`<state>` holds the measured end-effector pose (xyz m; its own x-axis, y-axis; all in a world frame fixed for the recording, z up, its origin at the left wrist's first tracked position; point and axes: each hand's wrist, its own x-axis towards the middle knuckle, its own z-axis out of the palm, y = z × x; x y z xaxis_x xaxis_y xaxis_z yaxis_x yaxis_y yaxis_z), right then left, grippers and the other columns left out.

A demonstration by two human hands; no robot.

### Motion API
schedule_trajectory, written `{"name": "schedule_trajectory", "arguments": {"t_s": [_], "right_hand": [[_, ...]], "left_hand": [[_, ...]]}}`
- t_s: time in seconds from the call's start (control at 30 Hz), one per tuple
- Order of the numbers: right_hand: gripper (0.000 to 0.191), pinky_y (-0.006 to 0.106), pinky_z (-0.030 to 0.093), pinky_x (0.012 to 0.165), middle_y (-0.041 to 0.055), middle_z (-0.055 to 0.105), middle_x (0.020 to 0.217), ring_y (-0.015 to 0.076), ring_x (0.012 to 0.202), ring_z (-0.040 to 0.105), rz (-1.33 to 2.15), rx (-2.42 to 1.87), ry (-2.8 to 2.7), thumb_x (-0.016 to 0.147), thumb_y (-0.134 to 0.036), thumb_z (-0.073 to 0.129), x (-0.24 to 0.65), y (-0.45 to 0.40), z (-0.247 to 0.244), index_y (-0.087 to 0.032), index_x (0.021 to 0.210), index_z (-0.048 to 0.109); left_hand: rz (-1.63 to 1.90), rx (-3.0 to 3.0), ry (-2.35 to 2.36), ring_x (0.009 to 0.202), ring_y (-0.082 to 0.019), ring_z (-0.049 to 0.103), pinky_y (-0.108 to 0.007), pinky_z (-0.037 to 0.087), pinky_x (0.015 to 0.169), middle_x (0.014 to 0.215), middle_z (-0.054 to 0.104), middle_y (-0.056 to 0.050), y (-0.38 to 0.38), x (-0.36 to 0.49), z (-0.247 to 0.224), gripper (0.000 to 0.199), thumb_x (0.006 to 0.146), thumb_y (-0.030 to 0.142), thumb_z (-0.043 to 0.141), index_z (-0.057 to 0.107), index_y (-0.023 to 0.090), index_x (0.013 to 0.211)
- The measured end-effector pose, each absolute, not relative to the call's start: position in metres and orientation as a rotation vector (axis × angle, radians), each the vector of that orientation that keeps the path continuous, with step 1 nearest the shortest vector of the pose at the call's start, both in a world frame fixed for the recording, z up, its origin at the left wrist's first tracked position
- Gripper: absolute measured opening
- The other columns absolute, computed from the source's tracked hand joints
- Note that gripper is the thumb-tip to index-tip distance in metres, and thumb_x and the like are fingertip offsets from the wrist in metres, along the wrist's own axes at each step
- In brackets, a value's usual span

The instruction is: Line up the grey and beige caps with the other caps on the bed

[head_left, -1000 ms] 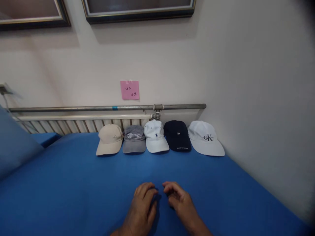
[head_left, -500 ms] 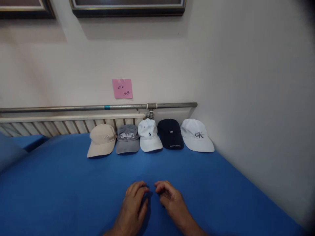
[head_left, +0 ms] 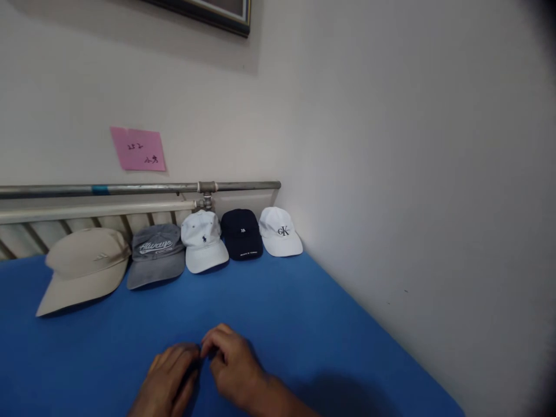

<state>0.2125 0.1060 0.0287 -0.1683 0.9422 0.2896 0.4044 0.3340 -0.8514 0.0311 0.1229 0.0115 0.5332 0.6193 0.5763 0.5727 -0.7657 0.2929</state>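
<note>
My left hand (head_left: 168,379) hovers low over the blue bed sheet (head_left: 278,313), its fingers bent and the thumb apart, holding nothing that I can see. Close beside it, my right hand (head_left: 234,366) has loosely curled fingers with a gap to the thumb, and its fingertips almost meet the left ones. Beyond both hands, caps lie in a row: a beige cap (head_left: 89,260), a grey cap (head_left: 157,258) with white lettering, a white cap (head_left: 204,240) with a small dark emblem, a black cap (head_left: 241,234) and a white cap with letters (head_left: 280,231). Neither hand touches a cap.
Behind the caps run a metal pipe (head_left: 152,189) and a white radiator (head_left: 73,220). A pink note (head_left: 139,149) is stuck on the wall above, below a framed picture (head_left: 221,14). A wall (head_left: 412,202) borders the right side.
The view has turned right, so the caps and note appear farther left. My hands have come closer together, and the right fingers are more curled. The caps keep their order.
</note>
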Motion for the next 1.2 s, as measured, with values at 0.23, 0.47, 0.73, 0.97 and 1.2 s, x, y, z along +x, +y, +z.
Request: {"name": "schedule_trajectory", "arguments": {"t_s": [0.23,0.47,0.73,0.97,1.2], "right_hand": [[0.033,0.021,0.05,0.078,0.0039,0.065,0.09,0.0153,0.087,0.065,0.643,-1.214,-1.978,0.062,0.004,0.047,0.212,0.101,0.029,-0.018,0.083,0.06],[0.029,0.02,0.049,0.077,0.0031,0.064,0.086,0.0153,0.085,0.064,0.531,-1.173,-2.075,0.063,0.0,0.049,0.211,0.101,0.024,-0.02,0.083,0.058],[0.034,0.021,0.047,0.073,-0.0006,0.061,0.081,0.0132,0.078,0.06,0.682,-1.135,-1.914,0.059,0.004,0.043,0.218,0.111,0.02,-0.021,0.077,0.058],[0.026,0.021,0.044,0.063,-0.002,0.057,0.076,0.0116,0.07,0.054,0.828,-1.2,-1.518,0.062,-0.001,0.044,0.225,0.179,0.015,-0.021,0.071,0.058],[0.046,0.022,0.045,0.058,0.001,0.06,0.088,0.0115,0.066,0.055,0.84,-1.27,-1.264,0.073,-0.015,0.051,0.229,0.207,0.015,-0.022,0.118,0.057]], "left_hand": [[1.042,2.667,1.017,0.083,-0.02,0.072,-0.029,0.06,0.071,0.095,0.075,-0.004,0.121,0.03,0.012,0.022,0.086,0.022,0.053,0.067,0.025,0.103],[1.05,2.668,0.965,0.078,-0.018,0.072,-0.025,0.059,0.069,0.088,0.074,-0.001,0.12,0.033,0.017,0.017,0.085,0.02,0.055,0.065,0.026,0.097],[0.879,2.409,1.098,0.076,-0.017,0.069,-0.028,0.056,0.07,0.082,0.071,-0.001,0.122,0.029,0.02,0.021,0.09,0.022,0.046,0.067,0.024,0.089],[1.048,1.781,1.485,0.091,-0.027,0.068,-0.041,0.052,0.085,0.094,0.074,-0.008,0.165,0.002,0.021,0.031,0.077,0.046,0.055,0.069,0.022,0.089],[1.34,1.42,1.557,0.067,-0.021,0.063,-0.034,0.051,0.067,0.076,0.063,-0.002,0.206,-0.002,0.025,0.065,0.067,0.057,0.058,0.057,0.013,0.116]]}}
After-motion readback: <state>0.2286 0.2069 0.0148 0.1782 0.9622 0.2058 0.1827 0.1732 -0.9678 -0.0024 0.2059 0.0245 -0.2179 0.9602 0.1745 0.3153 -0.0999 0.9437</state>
